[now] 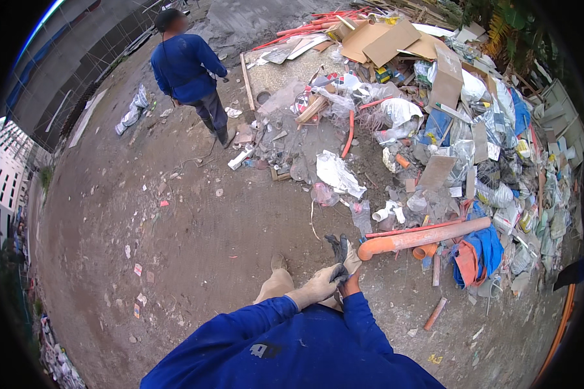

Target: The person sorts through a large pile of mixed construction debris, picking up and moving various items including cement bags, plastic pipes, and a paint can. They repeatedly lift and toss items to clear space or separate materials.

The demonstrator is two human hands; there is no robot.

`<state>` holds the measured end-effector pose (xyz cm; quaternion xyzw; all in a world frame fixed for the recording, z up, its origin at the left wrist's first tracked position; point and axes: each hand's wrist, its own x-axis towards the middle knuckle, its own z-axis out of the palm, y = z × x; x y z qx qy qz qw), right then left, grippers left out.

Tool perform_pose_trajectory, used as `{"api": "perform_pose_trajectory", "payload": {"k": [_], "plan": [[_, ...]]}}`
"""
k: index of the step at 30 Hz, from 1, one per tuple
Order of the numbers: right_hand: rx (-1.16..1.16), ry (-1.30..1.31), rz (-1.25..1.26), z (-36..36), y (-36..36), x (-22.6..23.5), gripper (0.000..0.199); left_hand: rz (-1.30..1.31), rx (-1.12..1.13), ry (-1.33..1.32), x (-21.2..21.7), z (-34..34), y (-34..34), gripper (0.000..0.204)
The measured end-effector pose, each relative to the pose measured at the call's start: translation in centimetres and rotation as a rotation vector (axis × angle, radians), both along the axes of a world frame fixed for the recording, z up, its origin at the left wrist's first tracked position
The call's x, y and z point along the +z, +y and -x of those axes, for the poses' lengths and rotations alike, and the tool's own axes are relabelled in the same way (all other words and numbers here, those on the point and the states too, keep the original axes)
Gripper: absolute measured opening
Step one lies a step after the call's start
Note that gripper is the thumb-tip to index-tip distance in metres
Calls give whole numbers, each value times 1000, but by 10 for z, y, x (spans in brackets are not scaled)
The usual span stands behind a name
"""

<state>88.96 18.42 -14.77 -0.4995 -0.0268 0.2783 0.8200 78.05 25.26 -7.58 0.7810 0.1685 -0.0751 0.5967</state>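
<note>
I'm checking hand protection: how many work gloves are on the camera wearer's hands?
2: one beige-and-dark work glove on the left hand, the other work glove on the right hand, whose wrist shows bare skin.

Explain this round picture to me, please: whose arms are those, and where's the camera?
There is no robot here, just a person in a blue top. The one picture comes from a wide camera on their head, looking down, so straight edges look bent. Their left hand wears a pale-and-dark glove and seems to grip the glove on the right hand, near the wrist. On the dirt ground lies a big pile of rubbish: cardboard, plastic bags and an orange pipe. Another person in blue stands farther off.
</note>
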Motion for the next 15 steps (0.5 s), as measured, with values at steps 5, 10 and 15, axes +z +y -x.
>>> {"api": "perform_pose_trajectory", "payload": {"k": [5, 10, 15], "plan": [[221, -334, 201, -48, 55, -23, 35, -95, -108, -192, 1, -41, 54, 22], [341, -263, 486, -80, 113, -34, 34, -156, -293, -198, 11, -70, 132, 25], [448, -116, 429, -115, 182, -1, 39, -245, -327, -164, 44, -100, 199, 28]]}}
